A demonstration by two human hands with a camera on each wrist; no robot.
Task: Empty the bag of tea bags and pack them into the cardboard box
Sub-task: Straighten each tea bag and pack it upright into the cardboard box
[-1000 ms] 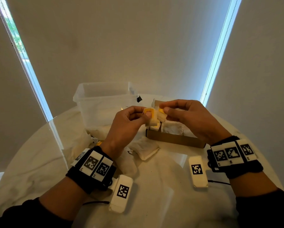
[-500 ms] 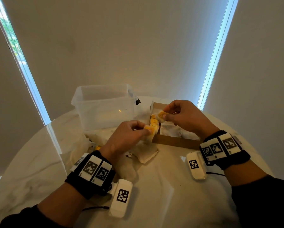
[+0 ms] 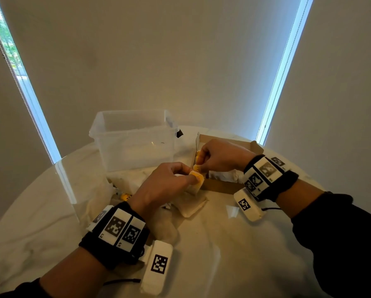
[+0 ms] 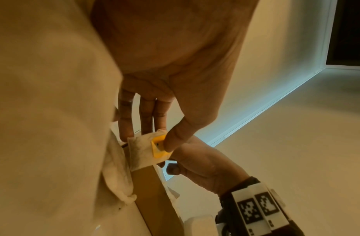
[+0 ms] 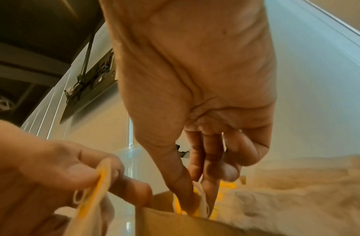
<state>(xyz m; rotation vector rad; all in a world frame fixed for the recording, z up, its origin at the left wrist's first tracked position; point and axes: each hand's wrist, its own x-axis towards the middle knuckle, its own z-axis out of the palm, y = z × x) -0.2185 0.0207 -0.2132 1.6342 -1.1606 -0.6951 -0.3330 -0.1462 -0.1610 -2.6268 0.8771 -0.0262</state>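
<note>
Here, left hand (image 3: 165,186) pinches a tea bag with yellow tag (image 4: 143,151) between thumb and fingers, just outside the near-left corner of the cardboard box (image 3: 221,187). Right hand (image 3: 221,157) pinches a second tea bag (image 5: 201,201) low inside the box, against its left wall. More tea bags (image 3: 191,206) lie loose on the worktop (image 3: 234,254). Clear plastic tub (image 3: 135,138) stands behind, left of the box.

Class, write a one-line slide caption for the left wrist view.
Left hand pinches a yellow-tagged tea bag beside the cardboard box, right hand close behind.
</note>
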